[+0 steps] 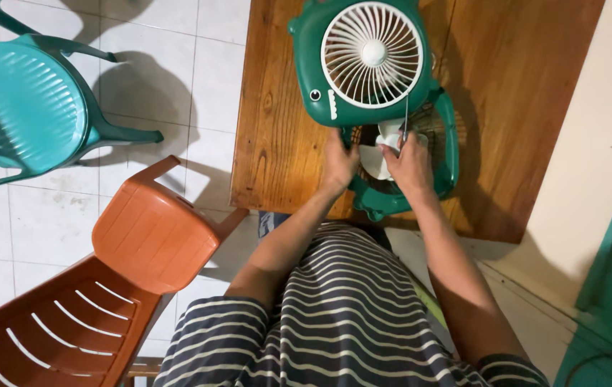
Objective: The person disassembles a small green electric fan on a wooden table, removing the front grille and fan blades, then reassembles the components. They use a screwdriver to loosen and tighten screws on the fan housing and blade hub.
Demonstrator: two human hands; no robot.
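Hands meet at the centre of the frame over an opened green fan body (421, 188) lying on the wooden table (277, 129). The left hand (339, 162) presses its fingers against the body's left rim. The right hand (410, 163) is clenched around a thin screwdriver (405, 118) whose shaft stands upright, the tip hidden behind the fingers. Between the 2 hands sits a white fan blade (376, 159), touching both. Just above, at the top centre, the green front cover (363, 61) with its white round grille leans tilted over the body. At the left of the frame stand a teal chair (26, 107) and an orange chair (141, 236) on white floor tiles.
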